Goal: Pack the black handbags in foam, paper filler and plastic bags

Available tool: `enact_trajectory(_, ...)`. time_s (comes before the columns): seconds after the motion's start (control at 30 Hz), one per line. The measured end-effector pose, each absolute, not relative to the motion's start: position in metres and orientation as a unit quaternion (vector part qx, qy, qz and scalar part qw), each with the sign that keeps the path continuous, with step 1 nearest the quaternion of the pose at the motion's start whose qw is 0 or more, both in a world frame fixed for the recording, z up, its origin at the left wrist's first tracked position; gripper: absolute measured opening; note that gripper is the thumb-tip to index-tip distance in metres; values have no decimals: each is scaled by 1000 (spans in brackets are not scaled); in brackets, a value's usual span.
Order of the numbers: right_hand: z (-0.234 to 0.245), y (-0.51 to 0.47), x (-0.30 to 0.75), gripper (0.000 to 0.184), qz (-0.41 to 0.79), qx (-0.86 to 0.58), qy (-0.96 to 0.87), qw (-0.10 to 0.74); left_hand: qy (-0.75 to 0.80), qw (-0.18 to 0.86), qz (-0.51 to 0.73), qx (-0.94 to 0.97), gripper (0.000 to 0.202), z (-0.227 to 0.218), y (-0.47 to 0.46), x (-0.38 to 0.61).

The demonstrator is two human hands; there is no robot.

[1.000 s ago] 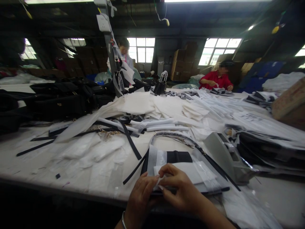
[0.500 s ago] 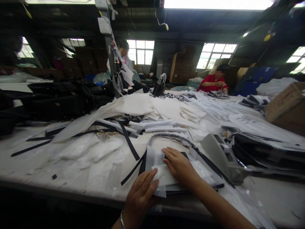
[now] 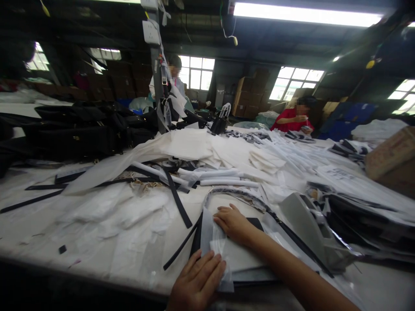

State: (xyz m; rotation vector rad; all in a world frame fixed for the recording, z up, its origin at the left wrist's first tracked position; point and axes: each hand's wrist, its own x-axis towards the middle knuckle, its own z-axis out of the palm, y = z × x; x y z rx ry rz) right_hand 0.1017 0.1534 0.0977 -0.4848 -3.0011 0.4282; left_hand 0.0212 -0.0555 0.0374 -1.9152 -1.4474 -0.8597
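A flat black bag (image 3: pixel 196 239) lies at the table's front edge, partly covered by white paper and a clear plastic sheet (image 3: pixel 218 233). Its long strap (image 3: pixel 240 191), wrapped in clear film, loops behind it. My left hand (image 3: pixel 199 278) rests flat on the sheet's near left part, fingers stretched out. Farther up, my right hand (image 3: pixel 235 224) lies palm down on the sheet and white paper, its fingers extended. Neither hand grips anything. Part of the bag is hidden under my right forearm.
A grey tape dispenser (image 3: pixel 308 229) stands right of the bag. Loose black strips (image 3: pixel 177 201), white tubes (image 3: pixel 223 177) and paper sheets (image 3: pixel 188 144) cover the table behind. Black bags (image 3: pixel 71 134) pile up on the left. A cardboard box (image 3: pixel 394 157) sits at right. Two people work across the table.
My right hand has slid left across the sheet, uncovering more white paper. My left hand has flattened on the near left part. The camera view has tilted up slightly.
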Motion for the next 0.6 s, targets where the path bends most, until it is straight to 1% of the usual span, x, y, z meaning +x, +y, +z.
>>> enact_trajectory(0.07, 104, 150, 109, 24, 139, -168, -974, 57, -548, 283, -333, -713, 35, 36, -56, 22)
enact_trajectory(0.1, 108, 144, 117, 26, 138, -178, -971, 80, -554, 275, -338, -710, 34, 36, -57, 23)
enact_trajectory(0.17, 119, 122, 141, 33, 139, -188, -961, 150, -570, 253, -345, -701, 31, 37, -59, 26)
enact_trajectory(0.2, 123, 107, 156, 32, 146, -176, -949, 217, -578, 241, -350, -697, 30, 37, -60, 27)
enact_trajectory(0.23, 125, 90, 172, 29, 161, -139, -943, 258, -584, 228, -355, -693, 30, 38, -61, 29)
enact_trajectory(0.3, 121, 56, 200, 23, 179, -36, -942, 283, -590, 202, -364, -692, 30, 40, -63, 30)
enact_trajectory(0.37, 105, 29, 219, 22, 127, 13, -944, 305, -592, 185, -366, -694, 31, 41, -64, 31)
enact_trajectory(0.47, 69, 9, 225, 23, 55, -8, -945, 323, -592, 181, -357, -699, 31, 42, -64, 31)
enact_trajectory(0.6, 37, 7, 209, 26, 45, -76, -935, 344, -591, 195, -349, -701, 31, 45, -64, 32)
